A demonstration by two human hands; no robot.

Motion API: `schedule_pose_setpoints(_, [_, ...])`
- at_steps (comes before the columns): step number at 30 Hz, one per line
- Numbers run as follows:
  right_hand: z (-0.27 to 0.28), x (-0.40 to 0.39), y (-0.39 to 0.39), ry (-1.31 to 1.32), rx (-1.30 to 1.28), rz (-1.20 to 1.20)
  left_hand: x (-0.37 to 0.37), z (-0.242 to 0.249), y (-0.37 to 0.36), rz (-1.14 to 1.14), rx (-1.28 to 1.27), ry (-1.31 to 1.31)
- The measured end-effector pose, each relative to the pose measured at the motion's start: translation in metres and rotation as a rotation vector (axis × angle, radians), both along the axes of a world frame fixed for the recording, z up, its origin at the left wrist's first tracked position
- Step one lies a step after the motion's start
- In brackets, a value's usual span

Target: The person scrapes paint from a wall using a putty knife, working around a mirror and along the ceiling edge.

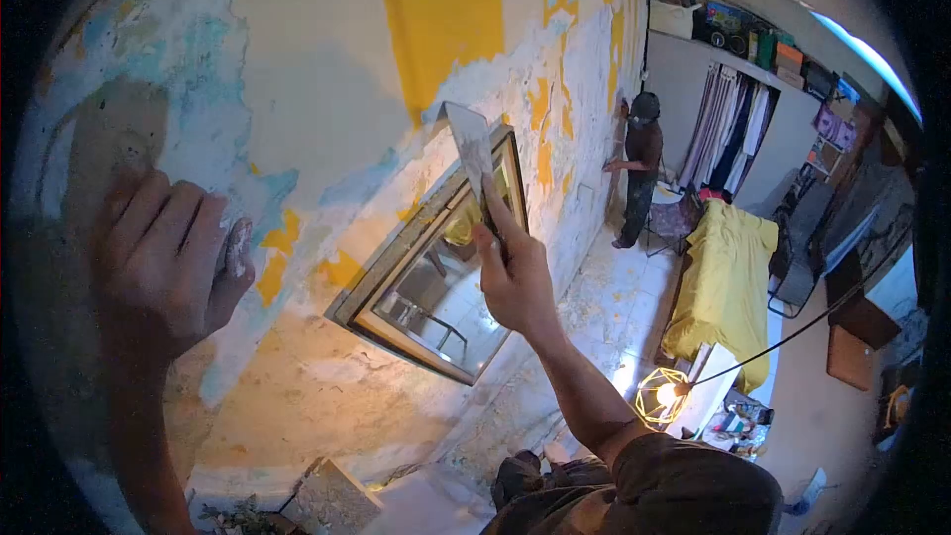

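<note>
My right hand [515,275] is closed round the handle of a scraper [472,147]. Its wide, dusty metal blade points up, with the front edge at the wall [307,50], by the lower end of a yellow painted stripe [446,20]. The wall is patchy, with peeled cream, yellow and pale blue paint over bare plaster. On the left, my left hand [168,263] is raised close to the wall, fingers curled and thumb dusted white. Whatever it may hold is hidden. A dark shadow lies on the wall above it. Below the blade is a framed mirror [446,277], tilted in view.
A caged lamp [662,395] glows at the lower right, its cable running up right. Beyond it stands a bed-like piece under a yellow cloth [728,267]. Another person [642,163] works at the far wall. Paint flakes litter the tiled floor [594,312]. Clothes [733,129] hang behind.
</note>
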State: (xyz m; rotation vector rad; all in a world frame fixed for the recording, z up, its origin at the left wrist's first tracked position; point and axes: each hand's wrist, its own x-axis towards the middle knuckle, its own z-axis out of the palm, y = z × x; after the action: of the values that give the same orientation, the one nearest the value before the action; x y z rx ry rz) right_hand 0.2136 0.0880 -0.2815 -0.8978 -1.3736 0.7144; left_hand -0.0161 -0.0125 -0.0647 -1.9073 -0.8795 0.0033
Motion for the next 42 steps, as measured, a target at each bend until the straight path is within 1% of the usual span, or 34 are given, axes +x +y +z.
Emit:
schedule_pose_setpoints(4, [-0.002,0.002,-0.001,-0.095,0.041,-0.035,-0.002,0.001,0.003,-0.031,0.008,0.004])
schedule_pose_setpoints(5, [0.000,0.004,0.002,-0.137,0.065,-0.060,0.005,0.003,0.005,-0.102,0.051,0.031])
schedule_pose_setpoints(6, [0.000,0.005,0.002,-0.137,0.066,-0.059,0.009,0.003,0.006,-0.170,0.092,0.056])
schedule_pose_setpoints(9, [-0.006,0.006,0.003,-0.118,0.124,-0.034,0.011,0.003,0.004,-0.181,0.107,0.054])
schedule_pose_setpoints(11, [-0.017,0.005,0.000,-0.165,0.289,-0.025,0.011,0.004,0.004,-0.175,0.102,0.053])
schedule_pose_setpoints(12, [-0.016,0.006,0.002,-0.166,0.290,-0.023,0.011,0.004,0.004,-0.169,0.097,0.050])
schedule_pose_setpoints(14, [-0.013,0.010,0.004,-0.295,0.165,-0.037,0.011,0.004,0.003,-0.156,0.077,0.028])
schedule_pose_setpoints(18, [-0.019,0.005,0.001,-0.237,0.179,-0.073,0.011,0.002,0.004,-0.165,0.097,0.021])
schedule_pose_setpoints(20, [-0.017,0.005,-0.007,-0.272,0.189,-0.019,0.009,0.001,0.005,-0.162,0.076,-0.001])
schedule_pose_setpoints(23, [-0.022,0.001,-0.001,-0.247,0.237,-0.020,0.011,0.005,0.005,-0.172,0.078,0.006])
schedule_pose_setpoints(27, [-0.019,0.000,-0.003,-0.264,0.176,-0.013,0.012,0.006,0.003,-0.173,0.070,0.020])
schedule_pose_setpoints(29, [-0.023,-0.006,-0.004,-0.134,0.262,-0.053,0.012,0.007,0.003,-0.171,0.050,0.011])
schedule_pose_setpoints(30, [-0.025,-0.006,-0.005,-0.137,0.263,-0.050,0.012,0.008,0.003,-0.172,0.031,0.007])
schedule_pose_setpoints(33, [-0.025,-0.009,-0.003,-0.158,0.213,-0.041,0.008,0.004,0.005,-0.220,0.077,0.023])
schedule_pose_setpoints(36, [-0.018,-0.008,-0.006,-0.198,0.163,-0.036,0.008,0.005,0.005,-0.201,0.070,0.030])
schedule_pose_setpoints(40, [-0.033,-0.013,-0.002,-0.148,0.215,-0.022,0.011,0.006,0.003,-0.208,0.052,0.026])
schedule_pose_setpoints(42, [-0.027,-0.014,0.000,-0.124,0.253,-0.017,0.011,0.005,0.003,-0.193,0.058,0.023])
